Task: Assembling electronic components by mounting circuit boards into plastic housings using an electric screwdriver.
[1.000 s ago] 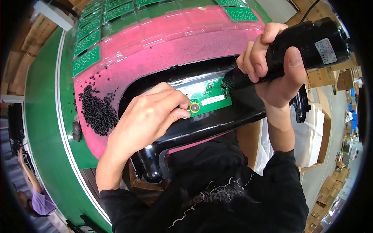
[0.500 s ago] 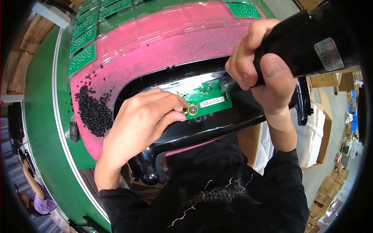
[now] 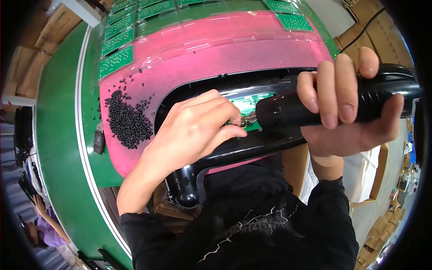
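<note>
A curved, glossy black plastic housing [image 3: 234, 147] lies in front of me, with a green circuit board [image 3: 257, 97] inside it. My right hand [image 3: 346, 92] is wrapped round a black electric screwdriver [image 3: 288, 108] with a ridged collar. The screwdriver lies nearly level, its nose pointing left over the board and covering part of it. My left hand [image 3: 191, 128] reaches over the housing, thumb and forefinger pinched close by the screwdriver's tip at the board's lower left. What those fingertips hold, if anything, is too small to make out.
A heap of small black pieces [image 3: 128, 123] lies on the pink mat [image 3: 171, 76], left of the housing. Clear plastic trays with green boards [image 3: 116, 62] stand behind. Cardboard boxes [image 3: 387, 38] are at the right. A person in purple [image 3: 49, 229] is at the far left.
The screwdriver has swung from an upward slant to nearly level, its nose now beside my left fingertips. My right hand has shifted right and its grip has changed. The whole view has shifted slightly.
</note>
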A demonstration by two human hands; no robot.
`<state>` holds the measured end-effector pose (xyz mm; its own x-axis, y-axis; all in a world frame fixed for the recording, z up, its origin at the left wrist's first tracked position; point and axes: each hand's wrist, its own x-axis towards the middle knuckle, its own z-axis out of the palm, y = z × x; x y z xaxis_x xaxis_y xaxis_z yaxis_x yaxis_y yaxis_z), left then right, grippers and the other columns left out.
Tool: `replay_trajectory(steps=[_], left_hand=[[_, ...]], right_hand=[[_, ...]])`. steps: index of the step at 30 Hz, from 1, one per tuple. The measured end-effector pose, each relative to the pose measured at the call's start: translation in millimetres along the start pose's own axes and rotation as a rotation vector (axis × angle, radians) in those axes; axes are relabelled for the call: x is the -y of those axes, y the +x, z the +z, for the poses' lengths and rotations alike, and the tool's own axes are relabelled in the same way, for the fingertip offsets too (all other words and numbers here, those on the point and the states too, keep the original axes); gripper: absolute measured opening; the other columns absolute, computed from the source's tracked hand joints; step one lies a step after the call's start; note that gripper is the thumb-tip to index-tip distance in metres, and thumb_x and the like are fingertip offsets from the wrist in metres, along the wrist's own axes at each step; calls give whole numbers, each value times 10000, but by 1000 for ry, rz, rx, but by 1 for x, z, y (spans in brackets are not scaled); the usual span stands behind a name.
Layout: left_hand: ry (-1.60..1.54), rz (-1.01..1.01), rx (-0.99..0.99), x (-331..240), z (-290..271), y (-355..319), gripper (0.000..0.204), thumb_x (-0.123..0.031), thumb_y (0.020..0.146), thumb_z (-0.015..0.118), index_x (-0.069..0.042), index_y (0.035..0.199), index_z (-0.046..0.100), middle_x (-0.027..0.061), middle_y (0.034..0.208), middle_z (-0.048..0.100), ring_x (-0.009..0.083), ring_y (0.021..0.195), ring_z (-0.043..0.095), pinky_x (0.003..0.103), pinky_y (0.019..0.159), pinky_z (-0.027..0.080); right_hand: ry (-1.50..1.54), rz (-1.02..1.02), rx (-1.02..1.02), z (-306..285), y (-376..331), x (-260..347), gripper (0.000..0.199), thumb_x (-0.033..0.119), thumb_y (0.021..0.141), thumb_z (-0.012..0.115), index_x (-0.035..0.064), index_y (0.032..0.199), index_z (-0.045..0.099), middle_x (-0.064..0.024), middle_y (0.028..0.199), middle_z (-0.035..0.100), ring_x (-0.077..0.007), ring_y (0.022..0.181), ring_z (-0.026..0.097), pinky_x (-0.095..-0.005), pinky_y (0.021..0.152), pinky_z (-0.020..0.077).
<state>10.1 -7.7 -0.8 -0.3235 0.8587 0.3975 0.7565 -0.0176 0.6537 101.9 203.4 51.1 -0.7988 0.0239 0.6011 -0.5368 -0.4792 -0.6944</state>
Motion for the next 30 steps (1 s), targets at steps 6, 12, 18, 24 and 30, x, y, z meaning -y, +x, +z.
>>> replay_trajectory(steps=[6,12,18,24,30], left_hand=[[24,16,-176,3,0,-4,228,-91,743,797,6,837,614,89,772,650,266,721,622,347,652,507],[-9,57,-208,5,-2,-5,265,-115,726,818,-3,866,622,84,777,648,262,719,622,345,631,507],[319,104,-320,0,-2,-4,229,-109,687,781,-41,838,623,62,771,624,240,731,630,360,573,533],[434,81,-375,6,1,-8,181,-45,672,741,-48,830,652,47,784,668,214,727,663,341,556,555],[354,-107,-467,-1,-6,-6,52,28,829,694,9,841,647,130,705,615,297,613,618,373,562,477]], right_hand=[[4,-17,-110,22,10,-2,396,472,956,506,109,1112,489,55,697,492,-60,563,466,-265,647,404],[-90,-29,-207,39,10,-8,399,482,962,507,107,1098,495,56,688,484,-52,563,454,-255,636,387],[-92,-30,-229,40,24,-27,378,478,975,494,119,1080,548,47,668,466,-78,554,407,-270,622,359],[-280,40,-105,30,31,-36,350,409,997,421,81,1089,500,7,626,470,-111,500,409,-293,559,362],[-479,44,-26,26,24,-47,329,364,972,482,53,1079,492,-17,572,456,-110,461,412,-293,498,383]])
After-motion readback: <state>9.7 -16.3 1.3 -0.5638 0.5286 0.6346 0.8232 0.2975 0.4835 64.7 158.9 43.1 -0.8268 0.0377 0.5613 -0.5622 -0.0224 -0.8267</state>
